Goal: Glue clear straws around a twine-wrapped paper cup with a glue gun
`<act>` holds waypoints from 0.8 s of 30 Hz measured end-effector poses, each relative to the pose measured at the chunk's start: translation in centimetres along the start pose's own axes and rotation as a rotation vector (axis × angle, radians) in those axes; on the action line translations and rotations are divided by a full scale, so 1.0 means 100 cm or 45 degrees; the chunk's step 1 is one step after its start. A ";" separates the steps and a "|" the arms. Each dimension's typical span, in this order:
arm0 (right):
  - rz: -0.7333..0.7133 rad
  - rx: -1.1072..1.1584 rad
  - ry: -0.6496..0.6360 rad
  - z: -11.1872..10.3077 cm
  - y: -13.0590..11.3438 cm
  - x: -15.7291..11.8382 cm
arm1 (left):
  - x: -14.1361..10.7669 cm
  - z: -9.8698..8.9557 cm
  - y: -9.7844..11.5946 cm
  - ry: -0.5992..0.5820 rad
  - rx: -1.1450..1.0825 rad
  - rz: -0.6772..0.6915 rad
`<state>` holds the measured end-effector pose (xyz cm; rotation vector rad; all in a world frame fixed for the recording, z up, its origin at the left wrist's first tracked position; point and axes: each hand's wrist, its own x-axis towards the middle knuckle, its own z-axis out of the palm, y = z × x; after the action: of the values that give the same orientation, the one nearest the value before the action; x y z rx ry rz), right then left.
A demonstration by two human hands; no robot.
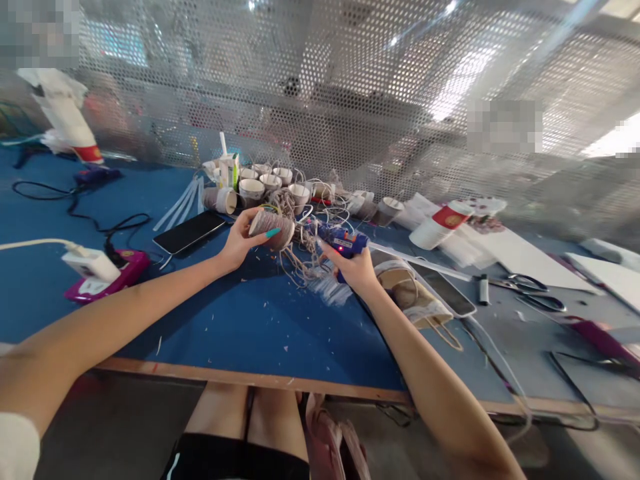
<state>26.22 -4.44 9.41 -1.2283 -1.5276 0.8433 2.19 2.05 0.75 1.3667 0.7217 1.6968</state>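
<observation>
The far half of the tabletop (240, 327) is hard to read: a tangle of twine (300, 257) and a cluster of small paper cups (260, 185) overlap there, and the perforated screen (320, 80) behind them blurs whatever stands beyond. The right hand (356, 268) hides most of the blue glue gun (341, 241) it grips; only the body, a red light and the nozzle end show, pointing left. The fingers are wrapped tight around the gun's handle.

The left hand (241, 239) is curled around a twine-wrapped cup (273, 229), thumb on its near side and fingers over the top, holding it on its side just above the tabletop, toward the far middle. The gun's nozzle is just beside the cup; whether it touches is not clear.

A dark phone (189, 232) lies left of the cup, and a pink power strip (113, 275) with a white plug sits near the left edge. A second phone (443, 288) and scissors (533, 288) lie to the right. The near part of the blue tabletop, up to its wooden front edge, holds only small scraps. The right side is cut off by the frame.
</observation>
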 end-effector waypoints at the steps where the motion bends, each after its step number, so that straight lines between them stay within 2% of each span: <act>1: 0.009 -0.002 -0.005 0.000 0.000 0.000 | 0.000 0.000 0.000 0.000 -0.001 0.005; 13: 0.028 -0.066 -0.063 0.000 0.008 0.004 | 0.000 0.003 0.002 -0.014 -0.031 0.034; 24: -0.042 -0.120 -0.124 -0.001 0.004 0.002 | -0.001 0.004 0.003 0.032 -0.020 0.030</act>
<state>26.44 -4.17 9.17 -1.2412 -1.6780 0.8278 2.48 1.82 1.03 1.3502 0.7071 1.7373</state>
